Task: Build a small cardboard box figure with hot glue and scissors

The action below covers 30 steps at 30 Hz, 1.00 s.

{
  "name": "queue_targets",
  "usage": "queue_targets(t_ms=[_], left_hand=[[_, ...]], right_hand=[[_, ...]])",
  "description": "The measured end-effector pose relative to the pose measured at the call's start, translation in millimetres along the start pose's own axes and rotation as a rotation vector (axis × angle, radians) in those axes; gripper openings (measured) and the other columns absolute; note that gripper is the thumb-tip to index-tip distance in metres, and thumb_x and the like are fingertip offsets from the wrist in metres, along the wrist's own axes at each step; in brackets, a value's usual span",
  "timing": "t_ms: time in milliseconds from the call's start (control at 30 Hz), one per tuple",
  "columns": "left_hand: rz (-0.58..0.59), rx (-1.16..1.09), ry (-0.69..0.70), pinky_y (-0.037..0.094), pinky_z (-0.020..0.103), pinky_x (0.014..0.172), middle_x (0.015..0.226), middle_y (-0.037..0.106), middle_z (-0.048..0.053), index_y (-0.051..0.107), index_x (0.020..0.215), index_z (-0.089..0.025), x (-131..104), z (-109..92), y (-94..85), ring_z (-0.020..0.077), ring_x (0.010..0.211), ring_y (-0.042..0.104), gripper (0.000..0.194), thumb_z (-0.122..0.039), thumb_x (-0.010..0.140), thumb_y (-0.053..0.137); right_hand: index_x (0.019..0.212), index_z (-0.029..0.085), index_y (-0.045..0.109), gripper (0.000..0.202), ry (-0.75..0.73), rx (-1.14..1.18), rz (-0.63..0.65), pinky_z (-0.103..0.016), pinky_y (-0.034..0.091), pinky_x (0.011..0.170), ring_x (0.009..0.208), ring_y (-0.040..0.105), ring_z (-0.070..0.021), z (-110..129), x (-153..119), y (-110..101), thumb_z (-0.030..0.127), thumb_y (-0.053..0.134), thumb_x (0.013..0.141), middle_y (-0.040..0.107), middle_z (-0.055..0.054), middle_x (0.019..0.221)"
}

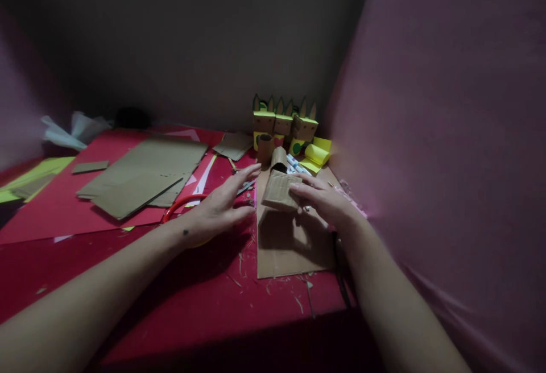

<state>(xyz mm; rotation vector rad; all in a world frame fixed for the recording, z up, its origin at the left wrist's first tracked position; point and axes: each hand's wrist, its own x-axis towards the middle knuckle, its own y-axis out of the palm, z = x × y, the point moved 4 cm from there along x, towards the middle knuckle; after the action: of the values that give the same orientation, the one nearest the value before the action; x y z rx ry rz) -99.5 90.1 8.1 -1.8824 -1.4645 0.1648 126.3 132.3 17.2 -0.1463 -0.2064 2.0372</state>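
My right hand (pixel 318 195) grips a small piece of cardboard (pixel 279 191) by its right side, thumb and fingers closed on it. The piece is tilted above a larger cardboard sheet (pixel 294 259) and casts a shadow there. To the left, my left hand (pixel 224 202) hovers with fingers apart, holding nothing, a short gap from the piece. Below and behind that hand lie red-handled scissors (pixel 183 202), partly hidden by it. Just beyond the held piece are a curved cardboard tube (pixel 278 158) and a brown roll (pixel 265 148).
Three cardboard figures with pointed ears (pixel 284 123) stand at the back by the wall. Beside them are rolled yellow paper (pixel 316 156) and markers (pixel 295 164). Flat cardboard sheets (pixel 149 162) lie left on red paper (pixel 34 214). Scraps litter the red table (pixel 205 316); pink cloth hangs right.
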Motion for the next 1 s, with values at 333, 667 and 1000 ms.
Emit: queue_targets(t_ms=[333, 667, 1000], left_hand=[[0.032, -0.303, -0.037, 0.051, 0.048, 0.116, 0.151, 0.057, 0.014, 0.043, 0.150, -0.025, 3.1, -9.1, 11.0, 0.0328, 0.137, 0.057, 0.078, -0.033, 0.081, 0.080], [0.024, 0.102, 0.065, 0.039, 0.070, 0.117, 0.149, 0.055, 0.024, 0.044, 0.151, -0.015, 3.3, 33.9, 31.6, 0.0485, 0.139, 0.049, 0.101, -0.050, 0.066, 0.088], [0.113, -0.067, 0.099, 0.047, 0.060, 0.115, 0.153, 0.054, 0.016, 0.039, 0.155, -0.029, 1.8, 19.8, 24.7, 0.0396, 0.141, 0.053, 0.085, -0.037, 0.079, 0.076]], right_hand=[[0.102, 0.021, 0.069, 0.052, 0.058, 0.057, 0.087, -0.027, 0.036, 0.045, 0.051, 0.057, -0.0157, -8.3, 3.9, 13.1, 0.071, 0.061, 0.089, 0.063, -0.002, 0.060], [0.110, 0.020, 0.064, 0.050, -0.003, -0.107, -0.153, -0.027, 0.044, 0.054, 0.065, 0.059, -0.0129, 1.8, 4.3, -10.2, 0.067, 0.057, 0.094, 0.066, -0.005, 0.092], [0.154, 0.025, 0.042, 0.103, -0.160, -0.599, 0.319, -0.053, 0.043, 0.117, 0.138, 0.052, -0.0377, -7.2, -0.7, 8.3, 0.028, 0.093, 0.066, 0.055, -0.015, 0.149]])
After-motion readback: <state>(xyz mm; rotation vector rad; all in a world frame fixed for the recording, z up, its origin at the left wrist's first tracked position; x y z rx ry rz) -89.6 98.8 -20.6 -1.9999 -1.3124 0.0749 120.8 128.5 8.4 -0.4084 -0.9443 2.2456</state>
